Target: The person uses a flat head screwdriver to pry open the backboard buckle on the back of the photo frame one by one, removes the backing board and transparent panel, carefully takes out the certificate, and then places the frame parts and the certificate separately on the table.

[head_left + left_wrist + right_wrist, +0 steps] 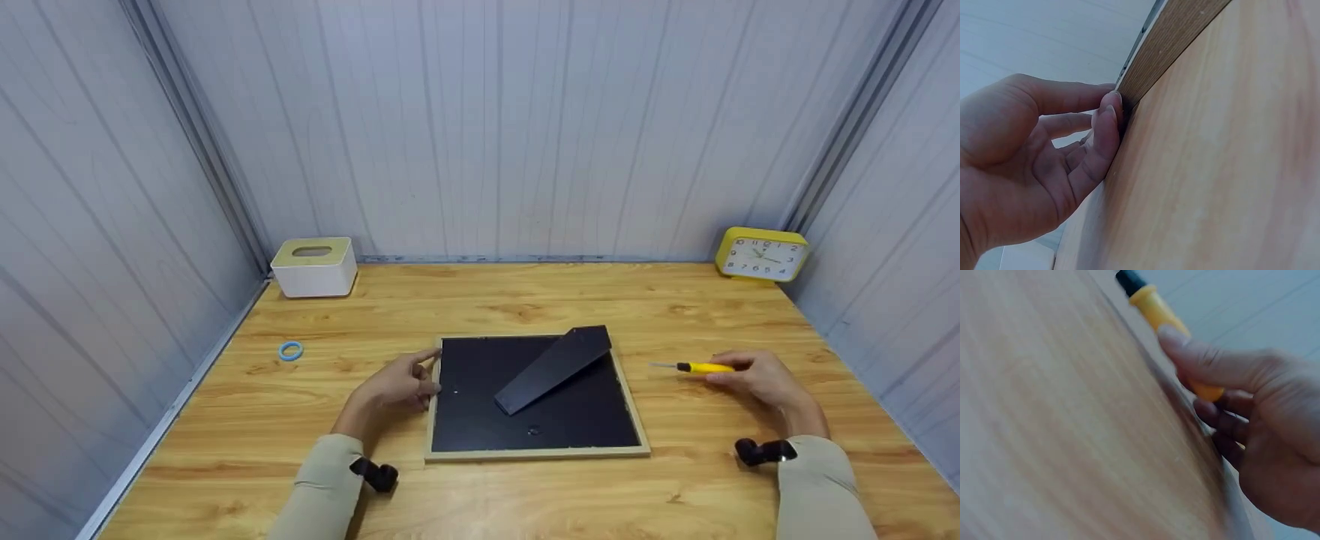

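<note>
A picture frame (537, 453) lies face down on the wooden table, its black back up, with a black stand leg (555, 369) slanting across it. At its left edge, my left hand (399, 381) grips the rim between thumb and fingers. The left wrist view shows those fingertips of the left hand (1044, 152) against the wooden edge, partly hidden beneath it. Right of the frame, my right hand (765, 379) pinches the yellow handle of a screwdriver (705, 367). Its thin shaft points left, apart from the frame. In the right wrist view the screwdriver (1159, 312) rests between thumb and fingers.
A white tissue box (315, 277) with a wooden lid stands at the back left. Nearer lies a blue ring (290, 351). A yellow clock (763, 255) stands at the back right. Pale panel walls (480, 135) enclose the table (525, 502).
</note>
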{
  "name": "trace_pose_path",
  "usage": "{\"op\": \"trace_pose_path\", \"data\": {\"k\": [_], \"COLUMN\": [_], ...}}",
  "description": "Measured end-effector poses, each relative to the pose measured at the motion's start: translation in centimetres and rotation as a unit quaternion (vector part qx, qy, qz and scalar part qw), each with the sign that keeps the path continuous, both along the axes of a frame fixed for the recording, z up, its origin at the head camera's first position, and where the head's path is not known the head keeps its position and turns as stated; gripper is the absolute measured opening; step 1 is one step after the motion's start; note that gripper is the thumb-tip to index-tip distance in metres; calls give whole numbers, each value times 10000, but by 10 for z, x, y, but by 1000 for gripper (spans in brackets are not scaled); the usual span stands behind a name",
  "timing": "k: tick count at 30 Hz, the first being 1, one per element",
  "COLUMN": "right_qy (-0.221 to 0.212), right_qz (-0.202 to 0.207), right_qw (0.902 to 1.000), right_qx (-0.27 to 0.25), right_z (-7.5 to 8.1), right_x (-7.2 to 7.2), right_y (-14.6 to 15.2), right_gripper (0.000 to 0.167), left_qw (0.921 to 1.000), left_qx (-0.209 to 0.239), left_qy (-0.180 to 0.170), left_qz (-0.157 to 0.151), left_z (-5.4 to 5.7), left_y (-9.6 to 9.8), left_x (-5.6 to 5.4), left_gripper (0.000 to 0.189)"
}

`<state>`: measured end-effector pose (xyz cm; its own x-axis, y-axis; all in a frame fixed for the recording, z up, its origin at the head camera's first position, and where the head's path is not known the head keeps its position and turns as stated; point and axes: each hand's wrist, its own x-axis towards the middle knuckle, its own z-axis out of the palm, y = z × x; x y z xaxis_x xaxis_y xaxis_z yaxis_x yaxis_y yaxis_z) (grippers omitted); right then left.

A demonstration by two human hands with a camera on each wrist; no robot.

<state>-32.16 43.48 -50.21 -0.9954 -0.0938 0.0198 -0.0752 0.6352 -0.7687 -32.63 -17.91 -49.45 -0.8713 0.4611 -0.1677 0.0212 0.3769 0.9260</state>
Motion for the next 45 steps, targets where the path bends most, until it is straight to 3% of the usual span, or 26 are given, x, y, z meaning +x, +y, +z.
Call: {"op": "trace_pose_path", "data": {"k": [6, 11, 14, 17, 21, 29, 34, 45], "right_qy": [-175, -540, -317, 174, 289, 201, 318, 230], "right_qz": [424, 470, 677, 973, 1156, 1696, 1895, 1767], "right_qw": [9871, 9720, 9803, 9867, 9848, 9765, 9733, 9787], "right_qx": [-1536, -2239, -1830, -1293, -1264, -1316, -1255, -1019], "right_z": [5, 8, 10, 13, 17, 28, 36, 44], "right_x": [-1, -5, -9, -13, -15, -13, -9, 4], "right_y": [-8, -24, -33, -42, -60, -113, -144, -183], "right_gripper": [41, 47, 47, 40, 32, 30, 31, 26], "left_qw": [9999, 9996, 9979, 9956, 9911, 9782, 9746, 9762], "left_qx": [115, -100, -312, -560, -1057, -1871, -2021, -1934], "left_qy": [-102, 39, 141, 198, 285, 416, 529, 619], "left_qz": [-51, -256, -550, -726, -761, -802, -807, -765], "left_z": [0, 0, 4, 9, 12, 15, 17, 15], "left_y": [-1, -2, -1, 1, 4, 10, 13, 21], "left_x": [-1, 1, 3, 4, 8, 13, 14, 18], "left_gripper": [80, 96, 99, 107, 126, 131, 130, 130]}}
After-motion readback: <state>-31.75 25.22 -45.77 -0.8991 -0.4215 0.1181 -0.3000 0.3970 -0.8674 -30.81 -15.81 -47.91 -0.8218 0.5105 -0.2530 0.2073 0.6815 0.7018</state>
